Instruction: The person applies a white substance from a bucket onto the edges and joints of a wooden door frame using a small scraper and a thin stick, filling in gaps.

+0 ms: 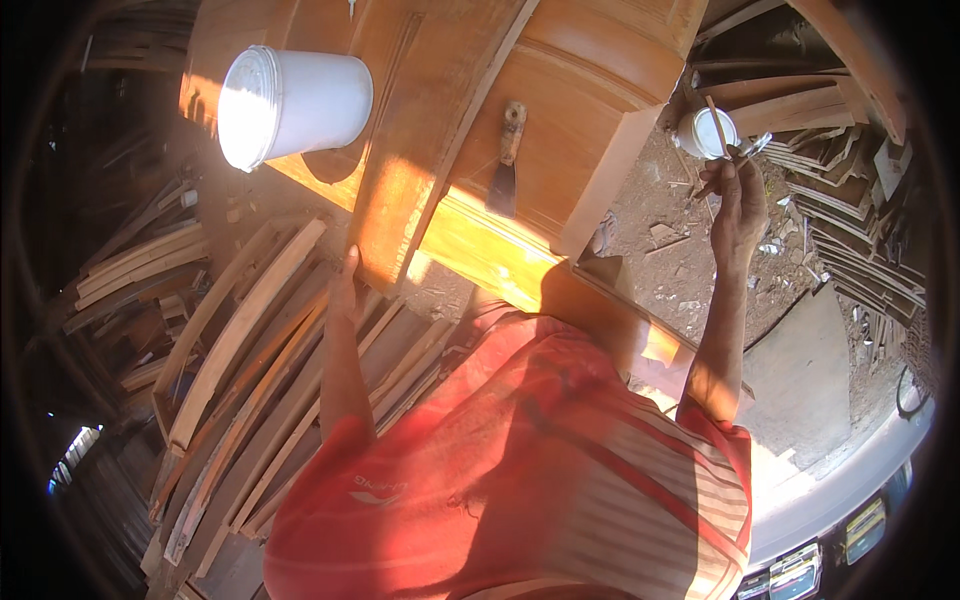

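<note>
My right hand (740,200) is stretched out at the right, its fingers closed on a thin wooden stick (715,122). The stick crosses in front of a small can with a white top (704,134); whether it dips inside I cannot tell. At the left, my left hand (346,285) grips the near end of a varnished wooden board (385,230), one finger along its edge and the others hidden. That board lies across orange-brown panelled woodwork (570,100). On a panel rests a putty knife (507,160), its blade toward me. Left of the board, a white plastic bucket (320,105) lies tilted.
Long wooden strips (250,340) are piled at the lower left. Stacked thin boards (850,210) stand at the right. Bare ground with scraps (670,240) shows beneath my right arm. A flat grey sheet (800,360) and a pale curved edge (850,490) are at the lower right.
</note>
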The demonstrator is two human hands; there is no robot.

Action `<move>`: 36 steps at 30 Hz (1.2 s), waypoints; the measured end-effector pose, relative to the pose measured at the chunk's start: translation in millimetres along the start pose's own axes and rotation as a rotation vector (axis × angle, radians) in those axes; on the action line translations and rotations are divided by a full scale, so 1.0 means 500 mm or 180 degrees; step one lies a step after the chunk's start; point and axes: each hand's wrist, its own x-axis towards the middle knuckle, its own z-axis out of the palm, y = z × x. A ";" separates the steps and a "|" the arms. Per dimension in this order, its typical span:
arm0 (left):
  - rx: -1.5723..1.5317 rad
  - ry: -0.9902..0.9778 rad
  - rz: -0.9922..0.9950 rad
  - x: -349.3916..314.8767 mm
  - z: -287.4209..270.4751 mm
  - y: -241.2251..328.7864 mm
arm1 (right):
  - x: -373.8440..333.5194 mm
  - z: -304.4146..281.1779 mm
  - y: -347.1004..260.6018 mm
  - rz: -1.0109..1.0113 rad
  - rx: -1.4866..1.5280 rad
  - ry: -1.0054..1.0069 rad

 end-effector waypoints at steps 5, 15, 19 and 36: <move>-0.0921 -0.1428 0.0197 0.021 0.000 -0.008 | -0.105 0.046 -0.047 -0.0135 -0.0111 0.0075; 0.0366 -0.0232 0.1227 -0.176 0.015 0.041 | -0.250 0.270 -0.219 -0.0003 -0.0211 -0.0401; 0.0501 -0.0269 0.1756 -0.178 -0.002 -0.006 | -0.276 0.332 -0.301 -0.0218 -0.0858 -0.0716; 0.1319 -0.0963 0.2383 -0.169 0.001 0.022 | -0.232 0.410 -0.268 -0.1087 -0.2159 -0.0952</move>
